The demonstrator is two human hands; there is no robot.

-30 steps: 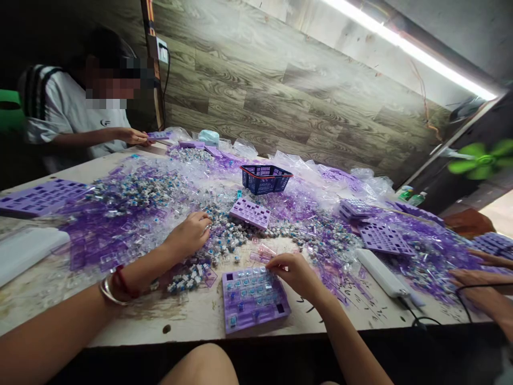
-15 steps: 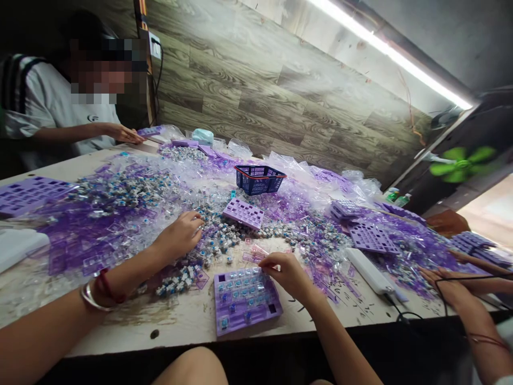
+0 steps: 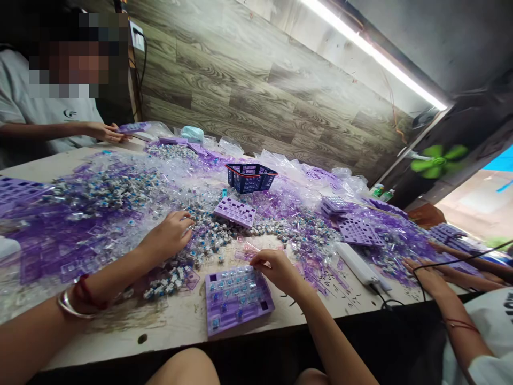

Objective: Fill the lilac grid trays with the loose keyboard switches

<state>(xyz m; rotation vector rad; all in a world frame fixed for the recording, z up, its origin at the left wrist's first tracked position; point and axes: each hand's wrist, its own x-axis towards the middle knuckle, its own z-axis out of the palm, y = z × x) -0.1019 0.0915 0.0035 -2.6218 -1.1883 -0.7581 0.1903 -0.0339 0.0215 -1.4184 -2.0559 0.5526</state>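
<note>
My left hand (image 3: 169, 233) hovers over or rests on a pile of clear plastic keycaps (image 3: 160, 206) and white-and-blue key switches (image 3: 212, 235). Its fingers are loosely bent with gaps between them, and I see nothing held. My right hand (image 3: 274, 266) has thumb and forefinger pinched at the upper right corner of a purple keyboard case (image 3: 240, 329); what is between them is too small to make out. The case lies in front of me, with clear caps over blue switches in most positions. Dark square openings show at its upper left and lower right.
A dark blue basket (image 3: 251, 179) and another purple case (image 3: 234, 212) stand among the heaps. To the right are a white power bank (image 3: 356, 263) with a cable and a co-worker's hands (image 3: 425, 275). Another person's hands (image 3: 106, 132) work at the far left.
The whole view has shifted slightly, so things appear farther left. Both hands keep nearly the same places over the pile and at the case's corner.
</note>
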